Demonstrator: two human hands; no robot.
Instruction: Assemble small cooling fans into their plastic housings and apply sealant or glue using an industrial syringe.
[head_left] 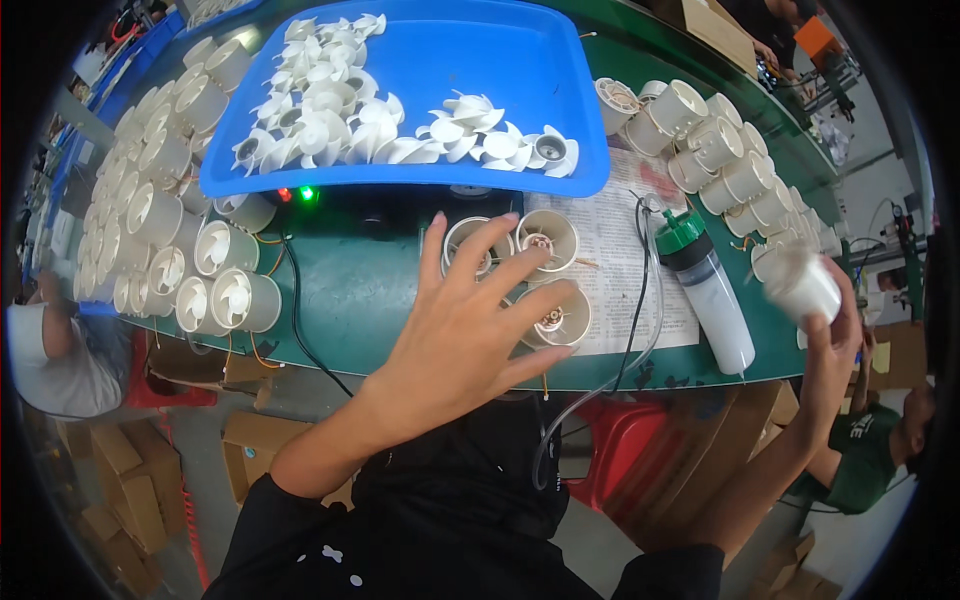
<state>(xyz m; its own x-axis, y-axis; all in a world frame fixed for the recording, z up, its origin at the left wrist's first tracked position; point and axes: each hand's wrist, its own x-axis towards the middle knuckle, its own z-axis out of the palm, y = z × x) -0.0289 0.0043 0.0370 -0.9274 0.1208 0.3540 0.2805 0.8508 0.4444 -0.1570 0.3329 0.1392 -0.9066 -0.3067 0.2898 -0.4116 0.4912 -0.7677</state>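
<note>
My left hand (pixel 465 320) is spread over a small group of white fan housings near the table's front edge. Its fingertips reach onto the rims of a left housing (pixel 462 238), a back right housing (pixel 566 228) and a front right housing (pixel 574 325); whether they press on them I cannot tell. Thin wires and a round core show inside these housings. Off to the right, my right hand (pixel 838 310) grips another white housing (pixel 803 284), tilted and a little blurred, beside the stacked housings there.
A blue tray (pixel 480 50) at the back holds white fan impellers (pixel 325 110). Housings are stacked at the left (pixel 150 200) and right (pixel 735 160). A green-capped syringe barrel (pixel 715 300) with a hose lies on newspaper (pixel 620 290). A black cable (pixel 297 310) crosses the green tabletop. Other people are nearby.
</note>
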